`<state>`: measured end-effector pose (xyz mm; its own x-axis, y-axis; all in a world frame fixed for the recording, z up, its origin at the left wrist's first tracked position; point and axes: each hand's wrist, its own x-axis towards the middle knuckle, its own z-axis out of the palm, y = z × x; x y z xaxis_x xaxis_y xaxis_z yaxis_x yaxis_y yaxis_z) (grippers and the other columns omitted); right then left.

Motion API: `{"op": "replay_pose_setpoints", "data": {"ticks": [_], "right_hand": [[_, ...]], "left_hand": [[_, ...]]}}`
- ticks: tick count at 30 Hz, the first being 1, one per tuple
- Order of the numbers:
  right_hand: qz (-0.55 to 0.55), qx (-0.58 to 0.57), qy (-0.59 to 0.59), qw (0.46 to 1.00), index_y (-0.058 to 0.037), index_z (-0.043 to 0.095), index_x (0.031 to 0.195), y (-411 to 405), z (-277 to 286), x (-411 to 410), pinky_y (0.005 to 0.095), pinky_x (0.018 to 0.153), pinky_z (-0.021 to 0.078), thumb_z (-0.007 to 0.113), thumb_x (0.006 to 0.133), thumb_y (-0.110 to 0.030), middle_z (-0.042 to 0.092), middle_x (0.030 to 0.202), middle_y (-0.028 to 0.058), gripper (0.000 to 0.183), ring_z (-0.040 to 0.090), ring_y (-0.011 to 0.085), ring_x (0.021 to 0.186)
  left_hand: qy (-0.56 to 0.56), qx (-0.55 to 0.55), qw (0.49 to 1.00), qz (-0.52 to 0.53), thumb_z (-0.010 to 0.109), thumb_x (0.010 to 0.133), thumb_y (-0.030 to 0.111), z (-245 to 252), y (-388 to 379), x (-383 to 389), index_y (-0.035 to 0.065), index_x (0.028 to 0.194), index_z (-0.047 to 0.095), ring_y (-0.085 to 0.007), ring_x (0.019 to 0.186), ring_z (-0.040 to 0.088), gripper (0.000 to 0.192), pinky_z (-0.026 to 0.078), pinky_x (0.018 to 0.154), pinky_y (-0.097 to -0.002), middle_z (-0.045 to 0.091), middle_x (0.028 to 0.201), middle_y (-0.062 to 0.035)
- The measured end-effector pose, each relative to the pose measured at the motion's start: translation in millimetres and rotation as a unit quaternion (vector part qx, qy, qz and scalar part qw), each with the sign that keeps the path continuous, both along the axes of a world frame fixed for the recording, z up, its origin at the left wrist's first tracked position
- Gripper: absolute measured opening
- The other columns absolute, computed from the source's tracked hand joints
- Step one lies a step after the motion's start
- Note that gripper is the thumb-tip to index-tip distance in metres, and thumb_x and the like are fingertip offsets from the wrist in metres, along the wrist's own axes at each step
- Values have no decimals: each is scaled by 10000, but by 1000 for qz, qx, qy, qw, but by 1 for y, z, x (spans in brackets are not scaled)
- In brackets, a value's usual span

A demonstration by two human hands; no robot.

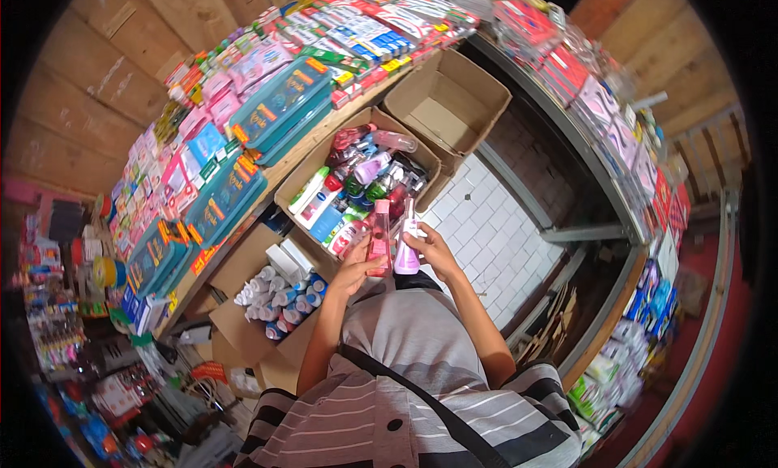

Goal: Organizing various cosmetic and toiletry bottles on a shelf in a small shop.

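Note:
My left hand (354,270) is closed around a clear pink bottle (380,243) with a pink cap, held upright. Beside it, a purple and white bottle (408,252) with a narrow neck is gripped by the fingers of my right hand (434,252). The two bottles are side by side, a small gap between them. Just beyond my hands stands a cardboard box (292,175) filled with assorted bottles; a lilac bottle (372,168) and a pink bottle (395,141) lie on top of the heap.
A second cardboard box (495,106) stands open behind the full one. At lower left, another carton (234,319) holds several white pump bottles (282,298). A shelf (285,158) carries teal tubs (282,103) and toothpaste boxes (371,33). A metal-framed counter (565,121) with packets is on the right, above white floor tiles (474,206).

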<state>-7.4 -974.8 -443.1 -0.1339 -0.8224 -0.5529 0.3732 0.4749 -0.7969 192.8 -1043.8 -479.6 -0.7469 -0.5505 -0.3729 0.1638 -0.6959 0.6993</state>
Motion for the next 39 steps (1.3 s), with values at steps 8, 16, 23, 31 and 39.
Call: {"op": "replay_pose_setpoints", "data": {"ticks": [8,16,23,31,39], "right_hand": [[-101,-8,9,995,-86,540,1227,80,11,34,273,667,511,684,888,-206,701,933,45,388,653,112,824],[-217,8,2,976,-69,494,1295,168,3,68,267,669,497,659,881,-136,692,944,44,451,632,109,806],[-288,-3,30,957,-73,498,1304,242,5,82,237,623,455,678,852,-140,695,963,57,491,611,92,785],[-402,-3,34,915,-69,482,1324,340,20,90,271,738,510,685,844,-125,679,1072,108,525,647,140,903],[-535,-50,90,839,-89,474,1327,483,-1,121,284,800,520,719,830,-95,664,1075,95,555,637,141,935]], "left_hand": [[2,19,993,-114,675,848,-19,-7,33,9,34,1440,348,-162,1113,586,679,489,938,-302,572,1288,-91],[6,47,973,-224,675,850,-24,-8,82,13,49,1479,299,-184,1164,561,736,464,986,-317,543,1324,-116],[13,43,940,-339,680,854,7,9,125,-8,91,1478,312,-180,1022,633,729,543,867,-314,555,1320,-131],[-3,25,885,-466,718,836,52,22,200,-51,115,1469,352,-172,1044,615,734,528,878,-326,554,1320,-113],[2,13,811,-585,668,883,101,29,336,-91,68,1400,428,-181,1070,610,571,497,921,-330,597,1243,-104]]}}
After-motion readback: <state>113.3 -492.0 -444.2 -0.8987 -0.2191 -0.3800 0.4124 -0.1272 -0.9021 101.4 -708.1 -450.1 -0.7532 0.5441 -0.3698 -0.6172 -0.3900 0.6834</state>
